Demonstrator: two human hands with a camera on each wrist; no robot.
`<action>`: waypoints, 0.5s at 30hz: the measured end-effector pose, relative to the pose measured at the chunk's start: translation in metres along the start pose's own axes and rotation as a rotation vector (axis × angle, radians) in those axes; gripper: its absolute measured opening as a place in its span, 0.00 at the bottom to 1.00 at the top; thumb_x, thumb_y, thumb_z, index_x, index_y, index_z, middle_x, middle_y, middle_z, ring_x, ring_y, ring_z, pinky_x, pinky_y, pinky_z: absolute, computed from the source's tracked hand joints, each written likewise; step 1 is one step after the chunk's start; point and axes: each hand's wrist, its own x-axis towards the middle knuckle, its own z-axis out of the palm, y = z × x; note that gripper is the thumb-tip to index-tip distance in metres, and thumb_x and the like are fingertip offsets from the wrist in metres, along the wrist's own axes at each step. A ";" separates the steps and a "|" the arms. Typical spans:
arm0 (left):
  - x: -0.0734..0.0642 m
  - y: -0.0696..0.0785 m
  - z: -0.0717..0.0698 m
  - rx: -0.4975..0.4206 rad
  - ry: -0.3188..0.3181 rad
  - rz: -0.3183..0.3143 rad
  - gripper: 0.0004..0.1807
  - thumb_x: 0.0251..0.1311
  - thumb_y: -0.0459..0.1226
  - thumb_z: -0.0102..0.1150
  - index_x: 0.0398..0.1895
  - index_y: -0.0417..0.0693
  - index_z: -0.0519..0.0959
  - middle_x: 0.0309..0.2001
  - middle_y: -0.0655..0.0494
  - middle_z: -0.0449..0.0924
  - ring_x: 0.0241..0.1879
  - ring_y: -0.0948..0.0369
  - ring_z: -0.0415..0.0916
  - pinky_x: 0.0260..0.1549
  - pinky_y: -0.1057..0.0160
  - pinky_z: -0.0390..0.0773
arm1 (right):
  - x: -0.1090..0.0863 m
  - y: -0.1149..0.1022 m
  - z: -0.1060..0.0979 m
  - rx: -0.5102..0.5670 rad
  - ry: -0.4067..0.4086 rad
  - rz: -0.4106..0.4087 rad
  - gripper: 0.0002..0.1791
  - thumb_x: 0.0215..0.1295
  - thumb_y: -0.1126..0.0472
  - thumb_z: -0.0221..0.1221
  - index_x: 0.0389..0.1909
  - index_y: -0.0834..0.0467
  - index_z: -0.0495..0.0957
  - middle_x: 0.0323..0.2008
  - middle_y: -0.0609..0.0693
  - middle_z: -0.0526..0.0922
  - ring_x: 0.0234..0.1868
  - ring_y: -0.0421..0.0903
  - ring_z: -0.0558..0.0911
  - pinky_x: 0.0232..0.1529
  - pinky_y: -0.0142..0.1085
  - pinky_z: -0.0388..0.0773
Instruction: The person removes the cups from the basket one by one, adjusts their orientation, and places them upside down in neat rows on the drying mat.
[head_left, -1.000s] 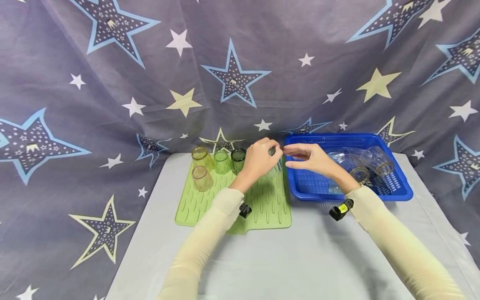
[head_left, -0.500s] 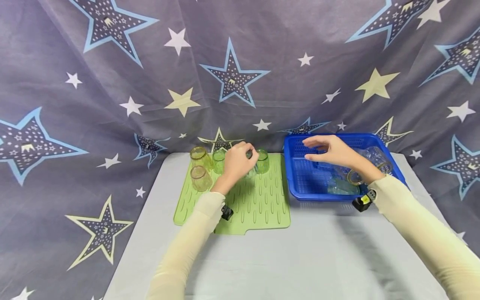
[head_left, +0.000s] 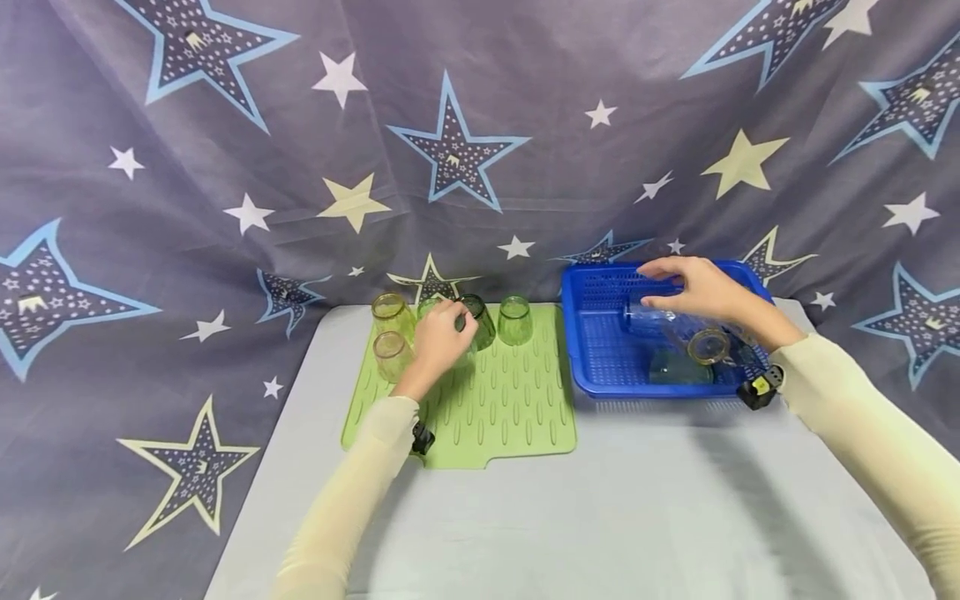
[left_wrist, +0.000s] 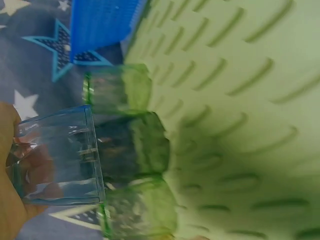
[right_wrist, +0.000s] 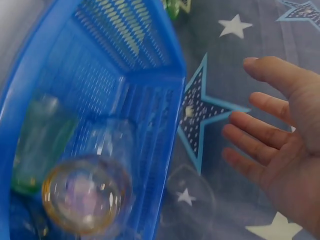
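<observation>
My left hand (head_left: 444,333) grips the base end of a clear bluish glass (left_wrist: 60,157), held over the green drying mat (head_left: 510,421). Behind it in the left wrist view, a green glass (left_wrist: 117,89), a dark glass (left_wrist: 132,147) and another green glass (left_wrist: 142,207) stand in a row on the mat. In the head view the held glass is mostly hidden by the hand. My right hand (head_left: 705,287) is over the blue basket (head_left: 626,390), fingers apart and nothing in its grasp. Inside lie an amber-rimmed glass (right_wrist: 82,197), a greenish glass (right_wrist: 42,145) and a clear bluish glass (right_wrist: 112,145).
A yellow glass (head_left: 392,317) and a pinkish glass (head_left: 392,356) stand upside down at the mat's left side. Mat and basket sit side by side on a white table (head_left: 540,517). A star-patterned curtain (head_left: 540,208) hangs right behind them.
My left hand has carried the glass leftward across the mat, uncovering the dark glass and the right-hand green one. The right hand has moved right, from beside the left hand to over the basket.
</observation>
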 end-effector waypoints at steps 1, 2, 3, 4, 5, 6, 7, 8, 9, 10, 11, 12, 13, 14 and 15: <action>-0.003 -0.004 0.001 0.002 -0.008 -0.009 0.11 0.64 0.37 0.55 0.36 0.42 0.86 0.37 0.46 0.86 0.35 0.50 0.82 0.29 0.53 0.83 | 0.000 0.002 -0.002 -0.035 -0.006 -0.005 0.28 0.64 0.59 0.68 0.63 0.64 0.77 0.60 0.65 0.81 0.62 0.63 0.79 0.62 0.60 0.74; -0.006 -0.008 0.001 0.002 -0.018 -0.019 0.12 0.65 0.37 0.55 0.37 0.41 0.86 0.38 0.46 0.86 0.35 0.50 0.83 0.30 0.53 0.83 | -0.001 0.004 -0.003 -0.073 -0.013 -0.012 0.28 0.63 0.59 0.69 0.63 0.65 0.77 0.60 0.65 0.81 0.61 0.63 0.79 0.61 0.60 0.75; -0.008 -0.012 0.002 0.007 -0.027 -0.030 0.12 0.65 0.37 0.55 0.38 0.41 0.86 0.38 0.46 0.86 0.35 0.49 0.83 0.29 0.52 0.83 | -0.001 0.006 -0.005 -0.110 -0.018 -0.023 0.28 0.63 0.60 0.69 0.62 0.66 0.77 0.59 0.66 0.81 0.60 0.64 0.80 0.60 0.60 0.76; -0.011 -0.016 0.002 0.010 -0.032 -0.035 0.12 0.65 0.37 0.55 0.39 0.41 0.86 0.38 0.45 0.86 0.35 0.49 0.83 0.29 0.52 0.83 | -0.002 0.008 -0.007 -0.147 -0.024 -0.030 0.28 0.62 0.60 0.69 0.62 0.66 0.77 0.59 0.66 0.82 0.60 0.65 0.80 0.59 0.60 0.76; -0.013 -0.019 0.003 0.015 -0.037 -0.042 0.12 0.65 0.37 0.55 0.38 0.41 0.86 0.39 0.45 0.86 0.35 0.49 0.83 0.29 0.52 0.83 | -0.002 0.011 -0.009 -0.184 -0.033 -0.034 0.28 0.62 0.61 0.69 0.62 0.66 0.78 0.58 0.66 0.81 0.59 0.65 0.80 0.58 0.60 0.77; -0.015 -0.021 0.003 0.015 -0.042 -0.046 0.12 0.65 0.37 0.55 0.38 0.41 0.86 0.38 0.45 0.86 0.34 0.49 0.83 0.29 0.52 0.83 | -0.003 0.013 -0.011 -0.216 -0.042 -0.038 0.28 0.61 0.62 0.69 0.61 0.66 0.78 0.58 0.67 0.81 0.59 0.66 0.80 0.58 0.61 0.76; -0.016 -0.023 0.003 0.022 -0.047 -0.049 0.12 0.65 0.38 0.55 0.38 0.41 0.86 0.38 0.45 0.85 0.33 0.50 0.82 0.28 0.53 0.83 | -0.004 0.015 -0.013 -0.242 -0.052 -0.039 0.27 0.60 0.64 0.70 0.61 0.66 0.78 0.59 0.67 0.81 0.59 0.67 0.79 0.58 0.61 0.76; -0.017 -0.025 0.003 0.025 -0.054 -0.054 0.12 0.65 0.38 0.55 0.38 0.41 0.86 0.38 0.45 0.85 0.33 0.50 0.82 0.27 0.52 0.82 | -0.004 0.018 -0.014 -0.265 -0.063 -0.037 0.28 0.59 0.65 0.70 0.61 0.66 0.78 0.59 0.68 0.80 0.60 0.68 0.79 0.58 0.62 0.76; -0.019 -0.026 0.002 0.026 -0.057 -0.055 0.11 0.65 0.37 0.55 0.37 0.41 0.86 0.38 0.45 0.85 0.32 0.50 0.82 0.26 0.53 0.82 | -0.005 0.020 -0.015 -0.284 -0.072 -0.036 0.28 0.58 0.66 0.70 0.61 0.66 0.78 0.59 0.68 0.80 0.60 0.68 0.79 0.58 0.62 0.76; -0.020 -0.028 0.002 0.024 -0.059 -0.056 0.11 0.64 0.37 0.56 0.36 0.41 0.86 0.38 0.45 0.85 0.32 0.50 0.82 0.25 0.53 0.82 | -0.006 0.022 -0.016 -0.302 -0.082 -0.033 0.28 0.57 0.67 0.70 0.60 0.65 0.79 0.59 0.68 0.80 0.59 0.68 0.79 0.58 0.62 0.76; -0.021 -0.029 0.003 0.024 -0.061 -0.056 0.11 0.64 0.37 0.56 0.36 0.41 0.86 0.37 0.45 0.86 0.32 0.49 0.82 0.25 0.53 0.81 | -0.006 0.024 -0.017 -0.319 -0.092 -0.032 0.28 0.56 0.68 0.70 0.60 0.65 0.79 0.58 0.68 0.80 0.58 0.68 0.79 0.57 0.62 0.77; -0.022 -0.030 0.003 0.024 -0.067 -0.060 0.10 0.64 0.36 0.56 0.36 0.42 0.86 0.37 0.45 0.86 0.31 0.49 0.82 0.23 0.53 0.81 | -0.007 0.025 -0.017 -0.339 -0.099 -0.034 0.28 0.55 0.70 0.70 0.59 0.65 0.79 0.57 0.68 0.81 0.57 0.68 0.80 0.55 0.61 0.78; -0.023 -0.031 0.004 0.028 -0.073 -0.062 0.10 0.64 0.36 0.56 0.35 0.42 0.86 0.37 0.44 0.86 0.31 0.49 0.82 0.22 0.53 0.80 | -0.008 0.026 -0.017 -0.361 -0.109 -0.038 0.28 0.54 0.71 0.69 0.59 0.64 0.80 0.56 0.68 0.81 0.55 0.68 0.81 0.52 0.60 0.79; -0.025 -0.032 0.005 0.027 -0.076 -0.064 0.09 0.64 0.36 0.56 0.34 0.42 0.86 0.37 0.44 0.86 0.31 0.49 0.82 0.21 0.53 0.80 | -0.009 0.027 -0.017 -0.385 -0.122 -0.043 0.27 0.54 0.71 0.69 0.59 0.64 0.80 0.55 0.68 0.81 0.54 0.68 0.81 0.50 0.60 0.80; -0.026 -0.034 0.006 0.028 -0.083 -0.064 0.09 0.64 0.35 0.56 0.34 0.42 0.85 0.37 0.44 0.86 0.31 0.49 0.81 0.21 0.53 0.80 | -0.010 0.028 -0.016 -0.408 -0.134 -0.045 0.27 0.53 0.73 0.68 0.58 0.64 0.80 0.54 0.68 0.82 0.52 0.67 0.82 0.47 0.58 0.82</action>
